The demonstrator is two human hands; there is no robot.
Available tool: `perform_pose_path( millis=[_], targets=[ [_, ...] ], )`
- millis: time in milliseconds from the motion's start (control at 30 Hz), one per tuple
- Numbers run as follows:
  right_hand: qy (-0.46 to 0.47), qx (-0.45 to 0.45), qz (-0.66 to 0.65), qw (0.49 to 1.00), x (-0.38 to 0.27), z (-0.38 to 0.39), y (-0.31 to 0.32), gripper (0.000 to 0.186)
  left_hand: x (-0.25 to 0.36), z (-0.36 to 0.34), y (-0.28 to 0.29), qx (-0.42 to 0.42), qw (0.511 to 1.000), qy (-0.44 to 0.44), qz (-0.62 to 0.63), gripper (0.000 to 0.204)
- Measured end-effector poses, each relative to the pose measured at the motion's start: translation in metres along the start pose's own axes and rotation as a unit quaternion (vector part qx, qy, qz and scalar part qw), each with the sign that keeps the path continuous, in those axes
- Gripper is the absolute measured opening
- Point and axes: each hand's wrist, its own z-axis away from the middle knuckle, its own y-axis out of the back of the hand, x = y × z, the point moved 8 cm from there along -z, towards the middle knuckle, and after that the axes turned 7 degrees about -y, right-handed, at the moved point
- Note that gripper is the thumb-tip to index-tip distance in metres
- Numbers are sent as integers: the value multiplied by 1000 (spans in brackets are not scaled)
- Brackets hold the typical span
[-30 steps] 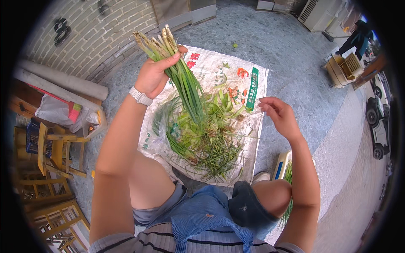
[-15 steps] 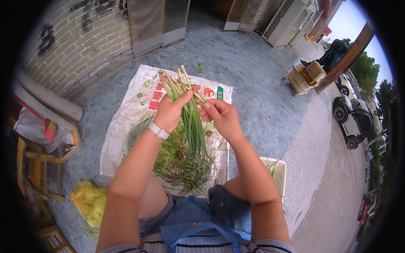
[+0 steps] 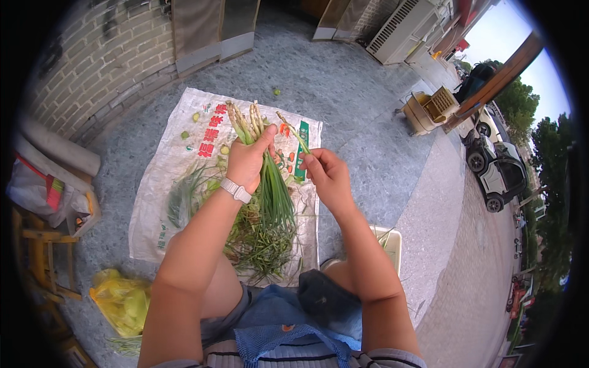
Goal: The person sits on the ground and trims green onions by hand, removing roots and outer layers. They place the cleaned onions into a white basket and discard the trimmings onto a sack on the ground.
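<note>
My left hand (image 3: 247,161), with a pale watch on its wrist, is closed round a bunch of green onions (image 3: 276,195). Their pale stem ends point away from me and the long green leaves hang down toward my lap. To the right, my right hand (image 3: 329,176) pinches a single green onion stalk (image 3: 297,131), held apart from the bunch, its brownish tip pointing up and left. Beneath both hands lies a heap of green trimmings and leaves (image 3: 264,251) on a white woven sack (image 3: 153,202) spread over the ground.
A yellow plastic bag (image 3: 123,300) sits left of my legs, near a wooden stool (image 3: 46,254). By my right knee stands a cream plastic basin (image 3: 392,248). Farther off are a cart with yellow crates (image 3: 429,109), a brick wall (image 3: 116,67) and parked vehicles (image 3: 497,172).
My right hand has moved right, drawing one stalk away from the bunch. The left hand keeps hold of the bunch. The whole view has shifted slightly.
</note>
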Motion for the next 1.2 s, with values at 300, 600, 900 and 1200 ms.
perform_pose_path(
  millis=[300,600,900,1200],
  targets=[
    [11,46,-1,999,22,-7,3,13,-24,-2,-10,-77,954,-49,-285,23],
    [-51,12,-40,998,45,-10,16,18,14,-39,43,136,965,-140,-177,27],
    [-100,-72,-183,975,56,-18,2,21,-34,-16,-14,-69,975,-6,-210,25],
    [-47,-14,-122,991,40,-17,2,13,-45,-18,-11,-158,978,139,-8,31]
  ],
)
